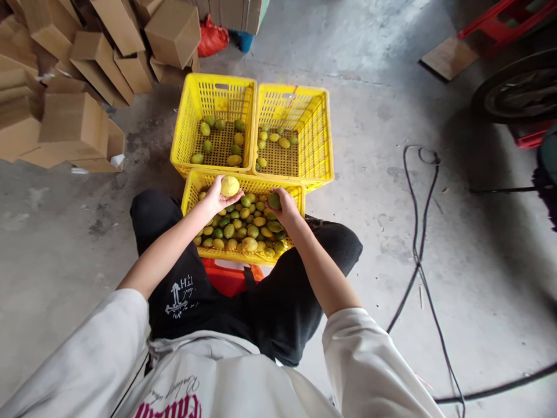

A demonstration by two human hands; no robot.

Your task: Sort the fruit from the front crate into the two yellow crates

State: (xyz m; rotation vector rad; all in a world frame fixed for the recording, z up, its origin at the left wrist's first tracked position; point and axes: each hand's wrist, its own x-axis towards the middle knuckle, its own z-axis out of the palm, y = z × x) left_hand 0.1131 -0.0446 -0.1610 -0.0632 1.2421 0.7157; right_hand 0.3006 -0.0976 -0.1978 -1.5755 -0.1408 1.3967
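Observation:
A pale yellow lemon (230, 186) rests in my left hand (216, 197), over the far left part of the near yellow crate (300, 194). My right hand (286, 208) holds a dark green lemon (274, 201) above the right side of that crate. Beneath both hands lie many green and yellow lemons (249, 244). Beyond the near crate, two more yellow crates stand side by side. The left one (213, 81) has several green and yellow lemons on its bottom, and the right one (319, 133) also holds several.
Cardboard boxes (73, 125) are piled at the far left, with a red bag (212, 38) beside them. A black cable (418, 261) loops over the floor on the right. Farther right are a wheel (517, 87) and a red stool (507, 26).

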